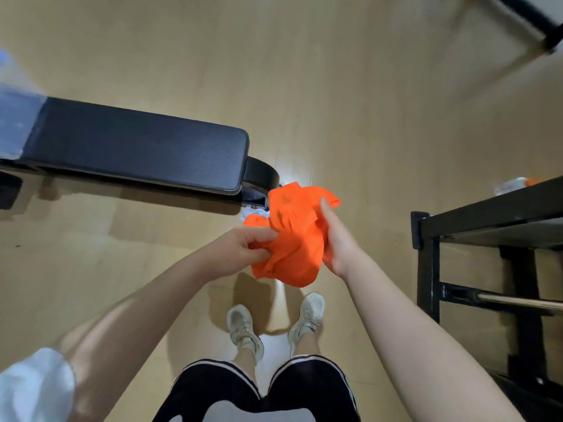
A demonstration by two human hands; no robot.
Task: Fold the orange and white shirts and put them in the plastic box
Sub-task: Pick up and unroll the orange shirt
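Observation:
The orange shirt (pixel 292 236) hangs crumpled in the air between my hands, above the wooden floor. My left hand (pixel 243 248) pinches its left side with closed fingers. My right hand (pixel 335 239) grips its right edge, thumb on the cloth. A bit of the white shirt (pixel 254 213) shows on the floor just behind the orange one, mostly hidden by it. The clear plastic box (pixel 15 117) sits at the far left on the end of the black bench; only part of it shows.
A black padded bench (pixel 137 144) stretches from the left edge to the middle. A black metal rack (pixel 487 226) stands at the right, with a bar low on it. My feet in pale shoes (pixel 274 324) stand on the floor below the shirt.

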